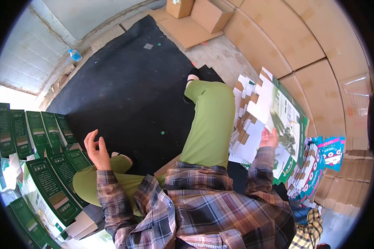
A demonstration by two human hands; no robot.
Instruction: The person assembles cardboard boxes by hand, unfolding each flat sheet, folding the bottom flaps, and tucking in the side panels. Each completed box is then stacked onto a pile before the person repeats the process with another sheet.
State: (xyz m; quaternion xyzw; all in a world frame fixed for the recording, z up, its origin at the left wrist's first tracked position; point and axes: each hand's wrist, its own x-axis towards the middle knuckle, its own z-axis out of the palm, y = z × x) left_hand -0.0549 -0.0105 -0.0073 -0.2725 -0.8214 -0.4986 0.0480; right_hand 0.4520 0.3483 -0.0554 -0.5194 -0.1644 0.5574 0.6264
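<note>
My right hand (269, 138) grips the near edge of a flat printed carton (286, 120), white and green with pictures of vegetables, which is tilted above a stack of similar flat cartons (247, 143) beside my right leg. Its fingers are partly hidden by the carton. My left hand (97, 151) is raised over my bent left leg, fingers apart and bent, holding nothing. Left of it stand several folded-up green boxes (52, 189) with white lettering on their sides.
A black mat (129, 91) covers the floor ahead. Large brown cardboard boxes (291, 37) are stacked at the right, and an opened brown carton (191, 29) lies ahead. Blue-and-pink printed cartons (332, 151) stand at right. A water bottle (75, 54) is by the wall. Another person's checked sleeve (309, 230) shows at lower right.
</note>
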